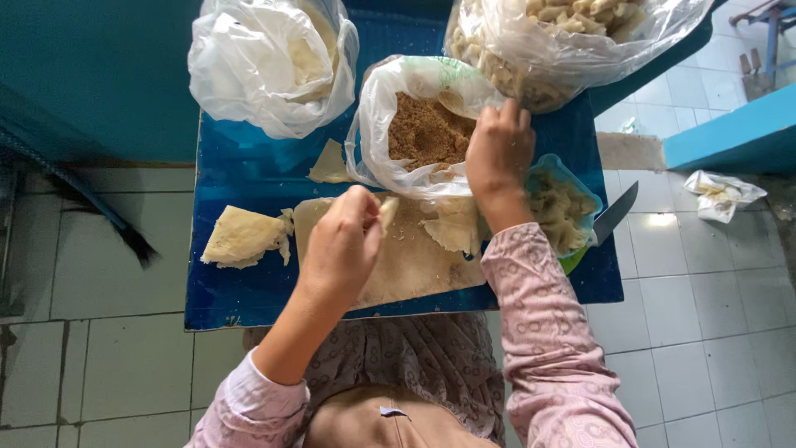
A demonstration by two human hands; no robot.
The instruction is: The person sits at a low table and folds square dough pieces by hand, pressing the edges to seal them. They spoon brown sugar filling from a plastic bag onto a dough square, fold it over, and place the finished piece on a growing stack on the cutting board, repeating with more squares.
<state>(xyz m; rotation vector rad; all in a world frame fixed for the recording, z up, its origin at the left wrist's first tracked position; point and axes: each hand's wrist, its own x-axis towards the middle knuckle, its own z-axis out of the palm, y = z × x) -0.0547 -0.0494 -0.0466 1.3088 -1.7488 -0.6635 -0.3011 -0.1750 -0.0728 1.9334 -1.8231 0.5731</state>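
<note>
My left hand hovers over a pale wooden board on a blue table and pinches a small piece of thin dough wrapper. My right hand reaches into an open plastic bag of brown crumbly filling, fingers closed around a spoon at the bag's edge. Another wrapper piece lies on the board below the right wrist. A stack of pale wrapper sheets sits at the board's left.
A white plastic bag stands at the back left and a clear bag of folded dumplings at the back right. A blue-green container of dumplings sits right of the board, a knife beside it. Tiled floor surrounds the table.
</note>
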